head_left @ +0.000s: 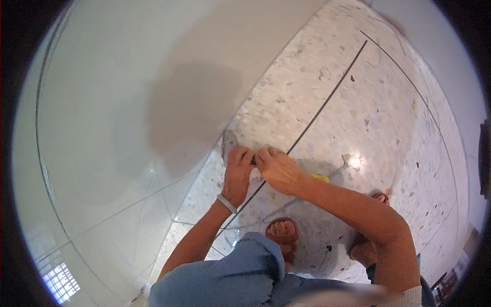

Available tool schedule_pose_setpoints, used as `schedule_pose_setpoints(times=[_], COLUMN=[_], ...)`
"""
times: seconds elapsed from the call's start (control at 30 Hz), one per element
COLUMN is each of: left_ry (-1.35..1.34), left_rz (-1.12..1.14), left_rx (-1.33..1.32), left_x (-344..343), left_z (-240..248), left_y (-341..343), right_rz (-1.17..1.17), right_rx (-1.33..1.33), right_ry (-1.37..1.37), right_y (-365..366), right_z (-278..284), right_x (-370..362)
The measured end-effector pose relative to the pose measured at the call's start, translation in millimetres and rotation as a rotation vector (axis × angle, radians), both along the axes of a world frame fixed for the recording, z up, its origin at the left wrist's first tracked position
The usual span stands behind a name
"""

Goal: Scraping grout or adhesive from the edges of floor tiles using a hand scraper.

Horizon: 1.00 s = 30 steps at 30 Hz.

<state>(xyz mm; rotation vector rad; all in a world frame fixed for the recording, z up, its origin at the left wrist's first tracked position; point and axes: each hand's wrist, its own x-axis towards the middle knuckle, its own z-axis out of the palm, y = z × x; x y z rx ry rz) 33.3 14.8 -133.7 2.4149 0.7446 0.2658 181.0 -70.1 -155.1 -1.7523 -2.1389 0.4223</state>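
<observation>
My left hand (238, 161) and my right hand (277, 170) meet low over a speckled terrazzo slab (327, 66). Both have their fingers bent and pinched together, fingertips almost touching. Between them shows a small dark bit (253, 160), too hidden by the fingers to name. A thin black strip (327, 100) runs along the slab, passes beneath my right hand and comes out below it. Just beyond my left hand, a grey flat piece (229, 139) lies at the slab's left edge. Something yellow (320, 178) is partly covered by my right forearm.
Left of the slab's edge lies a smooth, pale tiled surface (102, 128) with a large shadow on it. A second thin dark line (409, 82) crosses the slab at the right. My sandalled foot (282, 231) rests on the slab below my hands, near my bent knee.
</observation>
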Motion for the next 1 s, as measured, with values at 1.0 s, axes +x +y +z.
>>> schedule_pose_setpoints(times=[1.0], left_ry=[-0.837], left_rz=[1.0], left_rx=[-1.691], left_x=[21], left_z=[-26], left_y=[66], right_rz=[-0.046], right_rx=[-0.074], right_ry=[0.133], right_y=[-61], right_z=[17], right_x=[45])
